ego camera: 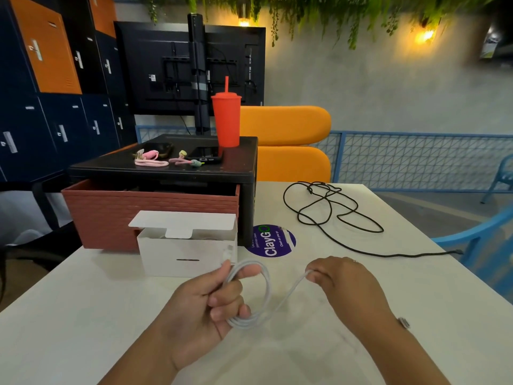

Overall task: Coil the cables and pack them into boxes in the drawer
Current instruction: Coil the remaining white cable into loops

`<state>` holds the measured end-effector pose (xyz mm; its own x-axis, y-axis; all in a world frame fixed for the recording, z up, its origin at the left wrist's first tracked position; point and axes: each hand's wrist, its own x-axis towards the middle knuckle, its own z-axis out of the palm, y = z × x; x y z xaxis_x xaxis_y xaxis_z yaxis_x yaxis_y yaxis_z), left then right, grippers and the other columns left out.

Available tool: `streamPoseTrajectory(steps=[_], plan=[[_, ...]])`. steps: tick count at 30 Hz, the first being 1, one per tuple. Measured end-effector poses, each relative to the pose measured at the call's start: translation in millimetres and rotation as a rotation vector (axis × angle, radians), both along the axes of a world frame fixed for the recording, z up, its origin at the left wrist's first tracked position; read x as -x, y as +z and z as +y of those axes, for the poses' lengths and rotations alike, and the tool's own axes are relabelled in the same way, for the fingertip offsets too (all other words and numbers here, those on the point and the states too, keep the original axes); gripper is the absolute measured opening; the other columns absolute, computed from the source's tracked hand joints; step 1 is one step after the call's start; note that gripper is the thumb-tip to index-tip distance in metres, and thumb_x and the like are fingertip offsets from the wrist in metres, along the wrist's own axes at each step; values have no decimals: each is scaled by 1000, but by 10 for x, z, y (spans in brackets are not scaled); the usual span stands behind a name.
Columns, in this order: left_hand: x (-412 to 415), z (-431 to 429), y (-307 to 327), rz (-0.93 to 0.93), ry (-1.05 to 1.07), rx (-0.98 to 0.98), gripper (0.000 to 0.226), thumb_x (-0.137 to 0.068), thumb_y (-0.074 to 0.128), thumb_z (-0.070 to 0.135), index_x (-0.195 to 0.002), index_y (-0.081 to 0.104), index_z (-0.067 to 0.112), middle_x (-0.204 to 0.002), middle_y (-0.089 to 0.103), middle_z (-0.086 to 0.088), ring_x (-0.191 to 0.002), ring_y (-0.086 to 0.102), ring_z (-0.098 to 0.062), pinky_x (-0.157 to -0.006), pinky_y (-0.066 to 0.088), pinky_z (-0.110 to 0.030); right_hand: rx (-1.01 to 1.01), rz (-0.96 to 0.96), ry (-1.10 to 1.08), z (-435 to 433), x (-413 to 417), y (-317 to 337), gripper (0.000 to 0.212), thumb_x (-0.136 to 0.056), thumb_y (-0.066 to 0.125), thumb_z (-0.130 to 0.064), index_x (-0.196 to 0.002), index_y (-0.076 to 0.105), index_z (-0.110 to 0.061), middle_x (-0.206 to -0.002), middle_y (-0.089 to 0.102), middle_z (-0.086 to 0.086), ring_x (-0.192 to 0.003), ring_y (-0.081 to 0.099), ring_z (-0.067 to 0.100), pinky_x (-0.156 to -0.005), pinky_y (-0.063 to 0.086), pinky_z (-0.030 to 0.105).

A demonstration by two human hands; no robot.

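Nearest to us, the left hand (205,304) grips a white cable (268,287), fingers curled round a coil of several loops, the thumb pressed against its upper arc. The cable is thin, smooth and plain white. One strand runs from the bottom of the coil up to the right hand (344,282), which pinches it in curled fingers. Both hands hover just above the pale table (83,315), so the cable is in the air between them.

Just beyond the left hand we see a white box (166,257) standing on the table with its lid flap raised and a slot in its front wall. To its right a round purple sticker (273,241) on the table reads "ClayGo" and "Clean as you go"; a smaller line at its edge is too small to read fully.

Behind the box a red-brown drawer (111,215) is pulled out from under a black stand (238,162). To the right a black cable (337,216) lies loose and tangled on the table, its tail trailing toward the right edge.

On the stand we see coiled pink cables (151,162), a dark phone (206,157) and a red tumbler (227,120) with a straw. Farther back are the rear of a monitor (166,68), an orange seat (286,126) and blue and orange lockers (47,51), whose small tags we cannot read.
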<state>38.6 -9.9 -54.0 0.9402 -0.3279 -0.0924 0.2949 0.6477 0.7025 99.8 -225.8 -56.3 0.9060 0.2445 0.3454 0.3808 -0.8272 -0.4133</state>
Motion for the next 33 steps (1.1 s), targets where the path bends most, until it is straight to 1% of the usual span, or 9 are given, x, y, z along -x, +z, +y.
streamPoseTrajectory(steps=[3,6,12,17,19,22,26,30,33], plan=[[22,-43,6,32,-14,-133,36,-82,60,25,-92,71,-8,-43,24,3,-33,26,-8,-53,50,-29,-37,-71,14,9,26,35,19,-92,50,-33,-93,67,-24,-88,66,-6,-87,53,13,-74,43,26],[37,-50,18,42,-61,-240,43,-84,43,25,-92,71,-7,-44,23,4,-35,25,-8,-55,48,-29,-85,-133,40,35,86,94,16,-90,54,-35,-89,67,-24,-84,66,-8,-85,53,12,-73,40,24],[68,-143,16,-66,-33,-555,43,-78,48,30,-95,73,-1,-47,25,1,-43,24,-12,-59,43,-26,-72,-84,47,69,153,207,22,-81,62,-45,-87,67,-24,-69,48,-11,-68,47,6,-60,33,13],[53,-198,-47,-88,62,-683,38,-93,42,27,-96,73,3,-47,34,-1,-46,30,-12,-59,41,-23,-79,-71,27,155,237,224,12,-86,59,-40,-91,64,-30,-65,41,-11,-62,42,3,-55,29,11],[47,-232,-63,-125,110,-715,44,-86,45,34,-101,69,0,-45,42,-2,-47,34,-12,-62,36,-26,-149,-71,25,216,276,207,4,-84,61,-32,-82,63,-30,-57,42,-9,-57,42,7,-54,31,13],[39,-284,-80,-190,127,-709,48,-79,44,40,-99,67,3,-53,56,-5,-49,40,-13,-56,37,-20,-264,-85,88,330,339,141,11,-82,59,-25,-71,63,-25,-55,50,-12,-61,47,8,-55,34,18],[27,-282,-100,-226,187,-643,41,-89,51,44,-72,68,10,-60,59,-9,-60,51,-18,-63,43,-22,-287,-63,301,508,465,67,33,-83,38,-40,-81,63,-18,-66,62,-5,-66,54,13,-66,47,31],[-38,-225,-100,-16,287,-346,39,-95,40,29,-103,65,0,-91,72,-17,-76,69,-21,-65,56,-25,-189,-21,465,606,519,-3,45,-83,24,-50,-114,50,-30,-71,47,-10,-66,43,9,-63,41,29],[-67,-175,-38,68,300,-144,42,-98,35,29,-106,63,-2,-85,73,-15,-62,68,-18,-57,57,-25,-59,20,540,629,599,42,35,-94,33,-38,-126,45,-31,-87,59,-1,-79,52,18,-75,42,33]])
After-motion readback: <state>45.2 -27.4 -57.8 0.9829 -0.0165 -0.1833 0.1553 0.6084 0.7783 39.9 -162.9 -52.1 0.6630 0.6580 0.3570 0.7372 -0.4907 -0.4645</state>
